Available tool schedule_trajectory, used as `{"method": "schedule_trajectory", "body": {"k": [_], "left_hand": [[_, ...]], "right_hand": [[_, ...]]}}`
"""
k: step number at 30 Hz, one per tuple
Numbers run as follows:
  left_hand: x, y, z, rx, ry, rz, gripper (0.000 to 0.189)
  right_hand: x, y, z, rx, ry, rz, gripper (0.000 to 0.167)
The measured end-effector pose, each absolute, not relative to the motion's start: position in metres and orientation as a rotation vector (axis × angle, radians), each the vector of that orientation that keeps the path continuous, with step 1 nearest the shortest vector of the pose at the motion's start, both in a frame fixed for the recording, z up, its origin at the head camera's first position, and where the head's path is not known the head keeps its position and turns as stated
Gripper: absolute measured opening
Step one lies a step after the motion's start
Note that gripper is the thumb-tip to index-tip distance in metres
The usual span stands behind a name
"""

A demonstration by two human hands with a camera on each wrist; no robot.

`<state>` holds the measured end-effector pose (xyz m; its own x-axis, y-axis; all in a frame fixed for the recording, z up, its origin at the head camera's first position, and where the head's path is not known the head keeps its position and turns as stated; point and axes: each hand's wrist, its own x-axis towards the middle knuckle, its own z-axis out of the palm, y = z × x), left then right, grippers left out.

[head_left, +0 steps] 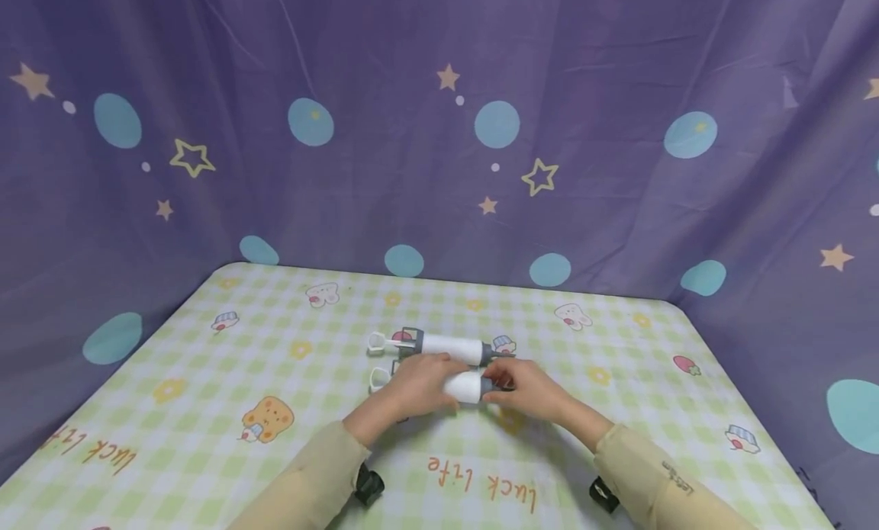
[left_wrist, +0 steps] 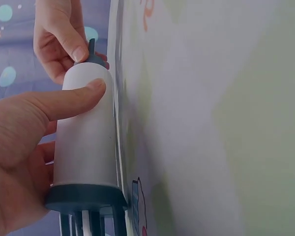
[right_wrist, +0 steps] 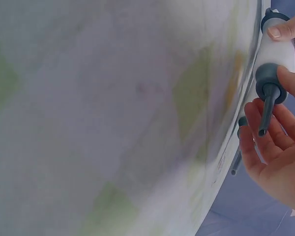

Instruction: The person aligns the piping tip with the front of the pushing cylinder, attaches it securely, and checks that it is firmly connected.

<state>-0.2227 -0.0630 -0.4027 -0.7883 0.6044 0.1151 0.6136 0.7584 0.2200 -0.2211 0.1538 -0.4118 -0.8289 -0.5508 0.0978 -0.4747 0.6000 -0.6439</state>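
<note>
Two large syringes with white barrels and dark blue-grey nozzles lie side by side in the head view. My left hand (head_left: pixel 422 385) grips the barrel of the nearer syringe (head_left: pixel 465 388), thumb across its top in the left wrist view. At its right end, my right hand (head_left: pixel 532 390) pinches the nozzle cap (right_wrist: pixel 270 81) between thumb and fingers. The tapered nozzle tip (right_wrist: pixel 266 115) sticks out past those fingers. A white ring handle (head_left: pixel 379 379) shows left of my left hand. Just behind lies the farther syringe (head_left: pixel 449 348), untouched, its nozzle pointing right.
A green and white checked cloth (head_left: pixel 302 469) with printed cartoons and lettering covers the table. Behind the table's far edge hangs a purple curtain (head_left: pixel 412 49) with stars and blue dots.
</note>
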Motion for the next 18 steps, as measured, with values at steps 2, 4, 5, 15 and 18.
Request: {"method": "schedule_trajectory", "body": {"k": [2, 4, 5, 15, 18], "left_hand": [[-0.2233, -0.0627, -0.4034, -1.011, -2.92, -0.385, 0.056], [-0.2239, -0.0622, -0.4049, -1.012, -2.93, -0.377, 0.056], [-0.2237, -0.0619, -0.4051, -1.011, -2.936, -0.372, 0.055], [-0.2227, -0.061, -0.4037, -1.006, -2.964, -0.344, 0.058], [-0.2231, -0.0623, -0.3998, -1.038, -2.942, -0.335, 0.059]], "right_hand": [[-0.2213, 0.1538, -0.413, -0.863, 2.709, -1.037, 0.027], [-0.2217, 0.1541, -0.4153, -0.866, 2.707, -1.031, 0.026], [-0.2218, 0.1543, -0.4163, -0.869, 2.708, -1.024, 0.025], [-0.222, 0.1549, -0.4174, -0.881, 2.671, -1.022, 0.026], [-0.2223, 0.1571, -0.4141, -0.87, 2.679, -1.02, 0.027]]}}
